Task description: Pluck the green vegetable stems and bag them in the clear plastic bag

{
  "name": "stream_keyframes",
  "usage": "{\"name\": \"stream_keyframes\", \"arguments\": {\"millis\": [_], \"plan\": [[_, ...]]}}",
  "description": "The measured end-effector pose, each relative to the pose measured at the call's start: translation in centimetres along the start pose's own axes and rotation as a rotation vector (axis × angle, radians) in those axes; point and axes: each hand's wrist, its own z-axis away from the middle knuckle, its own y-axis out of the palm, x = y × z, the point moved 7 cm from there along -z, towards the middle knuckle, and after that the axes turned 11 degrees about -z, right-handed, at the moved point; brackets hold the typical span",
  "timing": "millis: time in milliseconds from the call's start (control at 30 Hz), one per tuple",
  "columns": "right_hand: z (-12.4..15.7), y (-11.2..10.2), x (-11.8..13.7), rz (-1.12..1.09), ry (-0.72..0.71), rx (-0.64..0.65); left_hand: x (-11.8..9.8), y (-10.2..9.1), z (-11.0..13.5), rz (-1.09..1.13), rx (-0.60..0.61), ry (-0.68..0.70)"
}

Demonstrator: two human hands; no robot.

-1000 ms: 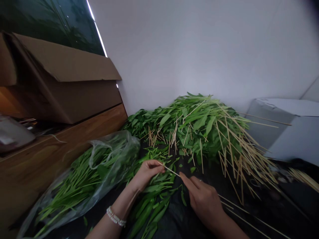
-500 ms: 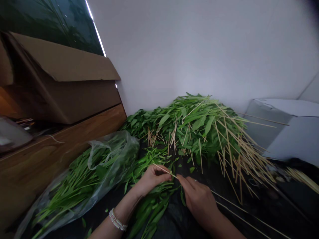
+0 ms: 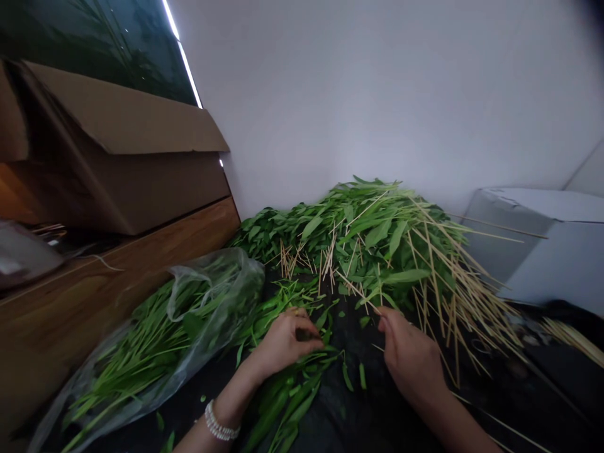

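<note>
My right hand [image 3: 409, 352] is in front of the pile, thumb and fingers pinched on the end of a thin bamboo stick [image 3: 357, 293]. Green leaves [image 3: 406, 276] spread just above those fingertips; whether they are fixed to the stick I cannot tell. My left hand [image 3: 291, 340], with a white beaded bracelet at the wrist, hovers over loose leafy greens [image 3: 283, 402]. Its fingers are curled, with a gap between thumb and forefinger and nothing visible in it. Behind both hands lies a heap of leafy greens [image 3: 330, 214] with many pale sticks [image 3: 465, 302] poking out.
To the left, a clear plastic bag [image 3: 250, 270] holds more long green stems. A cardboard box [image 3: 155, 182] stands on a wooden ledge [image 3: 189, 242]. A white box [image 3: 561, 251] is at right, near more sticks [image 3: 573, 340]. Black sheeting [image 3: 349, 421] covers the work surface.
My hands were close together, both on a thin stick. My right hand has moved right and forward to the heap with a stick; my left hand has let go and stays over the loose greens.
</note>
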Motion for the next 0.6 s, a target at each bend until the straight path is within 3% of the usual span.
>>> {"name": "stream_keyframes", "arguments": {"millis": [133, 300, 367, 533, 600], "plan": [[-0.1, -0.1, 0.4, 0.003, -0.021, -0.013, -0.7, 0.2, 0.3, -0.213, 0.044, 0.065], [-0.4, -0.3, 0.9, -0.025, -0.047, -0.010, -0.8, 0.2, 0.2, -0.131, 0.038, 0.094], [-0.4, -0.3, 1.0, -0.038, -0.038, -0.004, -0.2, -0.2, -0.1, -0.042, -0.040, 0.061], [-0.4, -0.3, 1.0, -0.045, -0.018, 0.001, 1.9, -2.8, 0.1, -0.062, -0.397, -0.090], [-0.4, -0.2, 1.0, -0.040, -0.024, 0.004, 1.8, -3.1, 0.2, -0.081, -0.426, -0.081]]}}
